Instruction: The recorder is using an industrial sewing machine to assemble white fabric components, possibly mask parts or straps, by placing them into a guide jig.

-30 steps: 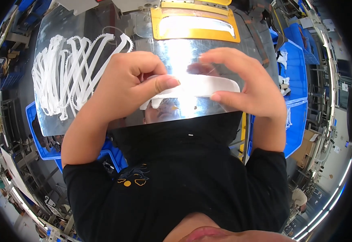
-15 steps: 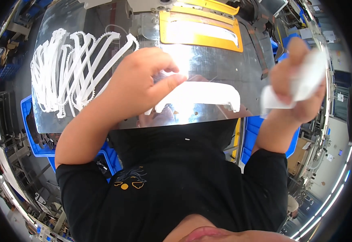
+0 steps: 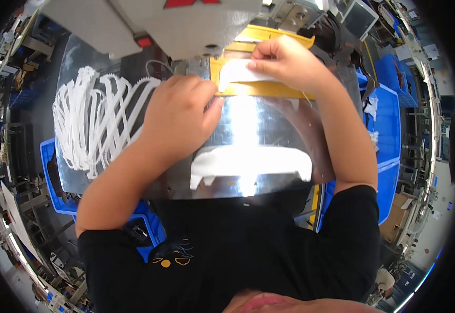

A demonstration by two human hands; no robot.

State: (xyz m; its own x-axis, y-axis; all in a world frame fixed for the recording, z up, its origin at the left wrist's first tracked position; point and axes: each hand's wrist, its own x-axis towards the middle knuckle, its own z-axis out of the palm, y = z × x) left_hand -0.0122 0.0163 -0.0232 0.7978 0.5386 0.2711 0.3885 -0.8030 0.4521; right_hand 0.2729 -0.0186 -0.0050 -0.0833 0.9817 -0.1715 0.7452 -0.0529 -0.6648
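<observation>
My right hand (image 3: 290, 65) pinches a white curved piece of thin sheet (image 3: 240, 73) between thumb and fingers. The piece lies over the opening of a yellow frame (image 3: 261, 89) on the shiny metal table (image 3: 269, 122). Near the frame's left edge is my left hand (image 3: 183, 112), its thumb and forefinger slightly apart with nothing seen between them; whether a fingertip touches the piece's left end I cannot tell. Another white curved piece (image 3: 251, 163), ends pointing towards me, rests by the table's front edge.
A grey machine head (image 3: 185, 23) with a red button overhangs the table's far side. Left of my left hand lies a pile of white toothed strips (image 3: 89, 125). Blue bins (image 3: 386, 122) stand at the right, and another blue bin (image 3: 63, 201) is below the table at the left.
My right hand has brought the white piece from the right side onto the yellow frame. My left hand has shifted slightly. The view has tilted, so the machine head now shows.
</observation>
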